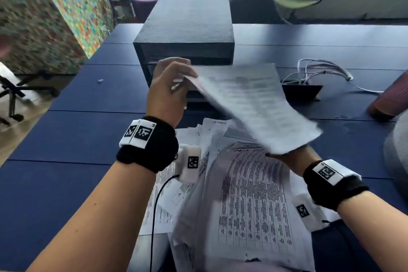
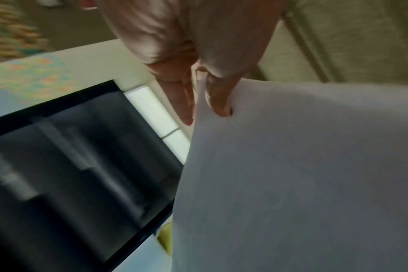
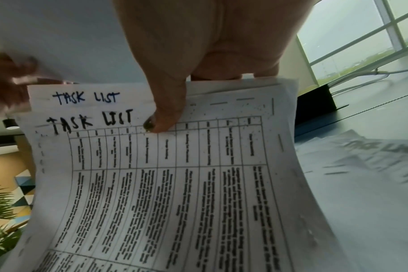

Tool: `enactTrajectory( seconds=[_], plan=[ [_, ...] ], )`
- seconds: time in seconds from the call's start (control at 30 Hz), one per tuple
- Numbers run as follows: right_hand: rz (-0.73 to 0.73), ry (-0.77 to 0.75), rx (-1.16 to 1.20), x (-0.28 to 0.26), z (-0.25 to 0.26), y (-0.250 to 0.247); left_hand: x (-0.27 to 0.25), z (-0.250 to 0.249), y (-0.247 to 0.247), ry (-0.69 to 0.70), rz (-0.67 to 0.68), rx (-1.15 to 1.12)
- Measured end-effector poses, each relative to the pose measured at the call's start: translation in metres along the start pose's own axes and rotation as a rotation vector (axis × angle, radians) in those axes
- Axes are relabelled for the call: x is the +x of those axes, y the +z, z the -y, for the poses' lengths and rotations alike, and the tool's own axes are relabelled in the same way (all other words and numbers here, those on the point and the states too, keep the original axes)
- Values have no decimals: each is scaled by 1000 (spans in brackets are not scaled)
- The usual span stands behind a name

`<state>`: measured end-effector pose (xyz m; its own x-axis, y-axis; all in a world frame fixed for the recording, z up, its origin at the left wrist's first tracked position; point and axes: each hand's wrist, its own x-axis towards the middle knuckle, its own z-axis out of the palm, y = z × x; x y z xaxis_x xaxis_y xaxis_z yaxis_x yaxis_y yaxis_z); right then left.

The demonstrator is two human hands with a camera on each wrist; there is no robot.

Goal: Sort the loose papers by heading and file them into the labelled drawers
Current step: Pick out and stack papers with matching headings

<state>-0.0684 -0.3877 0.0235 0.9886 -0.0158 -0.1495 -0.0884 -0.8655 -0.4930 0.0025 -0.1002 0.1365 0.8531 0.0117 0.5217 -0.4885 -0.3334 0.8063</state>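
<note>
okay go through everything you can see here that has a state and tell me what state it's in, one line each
left hand: raised, pinching the lifted sheet's corner
lifted sheet: in the air in front of the drawer unit, blurred
right hand: holding a sheaf, thumb on top
Task List sheaf: held, curling downward
loose papers: scattered in a pile on the table
drawer unit: standing on the table, drawer positions unclear
table: carrying the papers and drawer unit

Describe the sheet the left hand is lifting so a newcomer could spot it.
Start at the black drawer unit on the blue table. In front of it the left hand pinches one white sheet by its top edge. Unlike the printed pile and the right hand's "TASK LIST" sheets, it hangs airborne and blurred.
</note>
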Motion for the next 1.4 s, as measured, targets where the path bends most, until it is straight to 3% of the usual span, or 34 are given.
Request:
enactTrajectory(
  seconds=[0.1,0.17,0.3,0.4,0.53,0.6,0.77,0.87,1.03,1.13,1.23,1.4],
  plan=[
    [49,38,-2,-1,-4,-5,-17,28,3,-213,-98,-39],
    [65,77,8,-5,-2,-8,-30,52,4,-452,-182,-196],
    [45,53,-10,-8,-2,-6,-58,82,6,-1059,-175,-657],
    [33,-29,-48,-11,1,-5,-73,97,8,-1261,-97,-626],
    [41,-96,-108,-11,1,-1,-88,104,14,-1271,120,-449],
    [44,-100,-138,-11,1,0,-89,109,12,-1271,167,-349],
    [21,-15,-68,-12,1,-7,-76,109,3,-885,159,26],
    [-18,-42,7,-12,2,-12,-65,99,-6,-730,61,-79],
    [-94,-90,22,-9,6,-15,-46,98,-22,-678,-36,-324],
    [-121,-109,-16,-7,8,-19,-35,95,-27,-635,-17,-341],
    [-167,-234,-40,-7,16,-26,-27,94,-28,-647,42,-323],
    [-123,-256,-178,-2,36,-41,-22,89,-18,-647,220,-206]
  ],
)
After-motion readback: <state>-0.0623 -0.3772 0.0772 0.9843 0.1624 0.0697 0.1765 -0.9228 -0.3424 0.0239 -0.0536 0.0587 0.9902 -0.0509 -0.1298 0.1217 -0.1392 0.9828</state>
